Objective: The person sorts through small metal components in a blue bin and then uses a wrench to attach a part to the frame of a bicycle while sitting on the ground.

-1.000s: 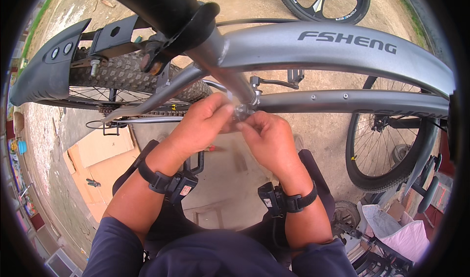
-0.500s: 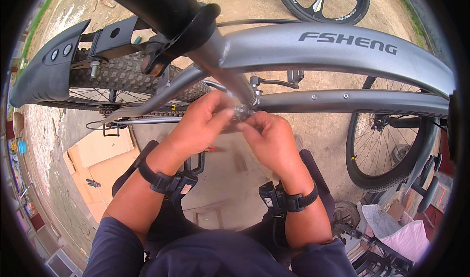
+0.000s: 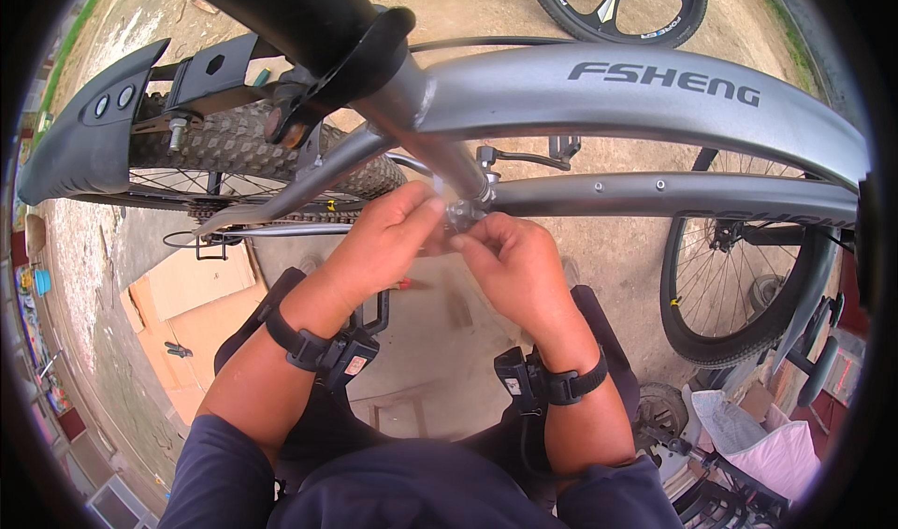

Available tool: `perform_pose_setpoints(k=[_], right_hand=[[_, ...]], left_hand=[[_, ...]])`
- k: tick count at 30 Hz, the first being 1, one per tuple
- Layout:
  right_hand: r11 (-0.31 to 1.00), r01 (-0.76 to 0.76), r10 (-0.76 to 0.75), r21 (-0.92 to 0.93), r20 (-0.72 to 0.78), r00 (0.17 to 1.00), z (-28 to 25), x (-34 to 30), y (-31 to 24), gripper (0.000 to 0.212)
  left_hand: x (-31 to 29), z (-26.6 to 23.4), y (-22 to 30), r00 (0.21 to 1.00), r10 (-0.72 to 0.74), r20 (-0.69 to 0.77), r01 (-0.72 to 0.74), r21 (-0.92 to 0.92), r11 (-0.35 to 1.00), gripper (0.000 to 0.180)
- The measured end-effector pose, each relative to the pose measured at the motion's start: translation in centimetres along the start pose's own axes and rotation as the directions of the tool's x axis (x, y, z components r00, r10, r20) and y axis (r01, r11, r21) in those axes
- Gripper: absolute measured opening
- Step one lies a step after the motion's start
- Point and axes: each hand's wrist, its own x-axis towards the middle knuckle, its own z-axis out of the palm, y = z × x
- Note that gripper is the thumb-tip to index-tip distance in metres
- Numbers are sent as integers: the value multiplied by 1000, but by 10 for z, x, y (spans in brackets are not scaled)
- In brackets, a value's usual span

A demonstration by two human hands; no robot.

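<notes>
A grey bicycle frame [image 3: 524, 91] stretches across in front of me. Low on its seat tube [image 3: 451, 162], by the joint with the down tube [image 3: 561, 193], sits a small shiny metal part [image 3: 461, 215], blurred and partly covered by my fingers. My left hand [image 3: 383, 241] is at its left side, thumb and forefinger pinched together; a pale sliver shows by the fingertips, too blurred to name. From the right, my right hand [image 3: 513, 260] closes thumb and curled fingers at the part's lower edge. What lies between the fingertips of either hand is hidden.
The rear wheel [image 3: 234, 150] with its black mudguard [image 3: 84, 127] is at left, the front wheel [image 3: 739, 258] at right. Pliers [image 3: 178, 350] lie on flattened cardboard [image 3: 210, 290]. A loose wheel [image 3: 622, 0] lies beyond the frame. A pedal [image 3: 374, 314] hangs below my left wrist.
My left hand has shifted slightly, its fingertips still by the metal part. The seat end of the frame has tilted a little to the left. My right hand stays where it was.
</notes>
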Motion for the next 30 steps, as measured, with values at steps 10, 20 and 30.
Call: perform_pose_setpoints(k=[10, 20, 30], right_hand=[[1000, 3, -3, 17, -2, 1000, 1, 1, 4, 19], [999, -25, 24, 44, 17, 1000, 0, 1, 6, 22], [999, -8, 7, 48, 22, 1000, -1, 2, 5, 20]], left_hand=[[2, 0, -5, 998, 62, 0, -62, -23, 998, 13], [2, -1, -11, 928, 370, -36, -337, 341, 878, 7], [1, -1, -3, 999, 52, -1, -52, 1, 999, 17]])
